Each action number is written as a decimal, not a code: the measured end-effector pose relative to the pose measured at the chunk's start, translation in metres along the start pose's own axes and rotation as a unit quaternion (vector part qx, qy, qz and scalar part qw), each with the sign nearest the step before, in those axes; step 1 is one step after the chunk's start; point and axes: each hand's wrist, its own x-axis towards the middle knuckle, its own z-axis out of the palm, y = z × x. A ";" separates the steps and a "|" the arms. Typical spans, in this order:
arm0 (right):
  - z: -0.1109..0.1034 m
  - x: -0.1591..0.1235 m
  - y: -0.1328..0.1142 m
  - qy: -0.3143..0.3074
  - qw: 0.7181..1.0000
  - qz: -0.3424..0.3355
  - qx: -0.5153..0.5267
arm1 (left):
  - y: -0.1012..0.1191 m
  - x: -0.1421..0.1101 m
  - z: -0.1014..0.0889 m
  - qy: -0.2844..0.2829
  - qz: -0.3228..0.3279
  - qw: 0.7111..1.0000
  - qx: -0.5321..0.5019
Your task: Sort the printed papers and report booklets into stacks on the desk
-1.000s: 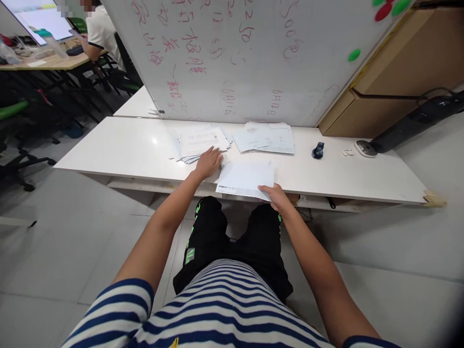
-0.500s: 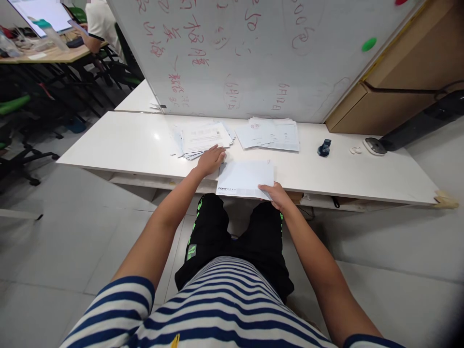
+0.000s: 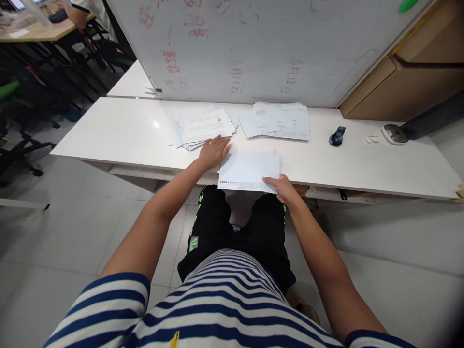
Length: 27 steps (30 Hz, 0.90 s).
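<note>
A white envelope [image 3: 248, 170] lies at the front edge of the white table [image 3: 119, 135], its near edge hanging over. My right hand [image 3: 282, 186] pinches its near right corner. My left hand [image 3: 213, 151] lies flat with fingers stretched out at the envelope's left edge, touching the near edge of a fanned stack of printed papers [image 3: 203, 126]. A second stack of papers [image 3: 277, 121] sits behind the envelope to the right.
A whiteboard [image 3: 253, 43] with red writing stands along the table's back. A small dark blue object [image 3: 337, 136], a small white item [image 3: 370, 139] and a round grey base [image 3: 394, 133] lie at right. Wooden cabinet behind right. Desks, chairs and another person at far left.
The view has tilted down and closer. My hands have kept their places on the envelope and by the left stack; the envelope sits slightly squarer to the edge.
</note>
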 end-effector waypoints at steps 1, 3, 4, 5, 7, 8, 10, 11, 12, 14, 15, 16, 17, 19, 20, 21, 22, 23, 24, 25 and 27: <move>-0.001 0.001 0.001 0.000 1.000 -0.002 0.001 | 0.000 0.001 0.000 -0.001 0.000 1.000 0.001; -0.001 0.002 0.003 -0.003 1.000 -0.001 0.002 | 0.000 0.002 0.000 0.000 -0.005 1.000 -0.002; -0.001 0.002 0.003 -0.003 1.000 -0.001 0.001 | -0.001 0.002 0.000 -0.001 -0.008 1.000 -0.007; 0.000 0.001 0.004 -0.002 1.000 -0.001 0.001 | -0.002 0.003 -0.001 -0.004 -0.008 1.000 -0.015; 0.001 0.000 0.004 0.003 1.000 -0.006 0.000 | -0.004 0.003 -0.002 -0.010 -0.003 0.999 -0.037; 0.001 0.000 0.005 0.003 1.000 -0.009 0.000 | -0.005 0.003 -0.003 -0.010 -0.002 0.999 -0.051; 0.000 -0.003 0.007 0.003 1.000 -0.015 -0.001 | -0.007 0.003 -0.005 -0.004 -0.011 0.997 -0.080; -0.001 -0.005 0.008 0.006 1.000 -0.018 -0.001 | -0.008 0.003 -0.005 -0.001 -0.019 0.995 -0.094; -0.003 -0.007 0.010 0.012 1.000 -0.020 -0.001 | -0.008 0.003 -0.006 0.001 -0.032 0.994 -0.106; -0.011 -0.014 0.014 0.029 0.999 -0.026 0.004 | -0.008 0.002 -0.007 0.004 -0.056 0.991 -0.125; -0.016 -0.018 0.016 0.039 0.999 -0.031 0.009 | -0.008 0.002 -0.007 0.005 -0.065 0.989 -0.131; -0.023 -0.023 0.018 0.044 0.998 -0.037 0.013 | -0.008 0.002 -0.008 0.007 -0.070 0.988 -0.137; -0.030 -0.028 0.021 0.047 0.998 -0.046 0.017 | -0.008 0.002 -0.008 0.008 -0.071 0.987 -0.144; -0.045 -0.039 0.026 0.051 0.996 -0.066 0.019 | -0.008 0.002 -0.009 0.008 -0.068 0.985 -0.159; -0.053 -0.045 0.028 0.057 0.995 -0.076 0.020 | -0.008 0.001 -0.009 0.008 -0.069 0.983 -0.170; -0.060 -0.050 0.029 0.066 0.994 -0.084 0.020 | -0.009 0.001 -0.010 0.008 -0.071 0.981 -0.182; -0.066 -0.055 0.030 0.076 0.993 -0.092 0.022 | -0.009 0.001 -0.010 0.007 -0.075 0.978 -0.195; -0.072 -0.060 0.030 0.085 0.991 -0.098 0.023 | -0.010 0.001 -0.011 0.006 -0.081 0.975 -0.209; -0.077 -0.064 0.030 0.092 0.990 -0.103 0.022 | -0.010 0.001 -0.012 0.004 -0.086 0.971 -0.222; -0.081 -0.068 0.030 0.098 0.989 -0.109 0.017 | -0.010 0.000 -0.013 0.002 -0.090 0.968 -0.235; -0.089 -0.075 0.028 0.104 0.987 -0.124 0.001 | -0.011 0.000 -0.014 -0.003 -0.095 0.962 -0.257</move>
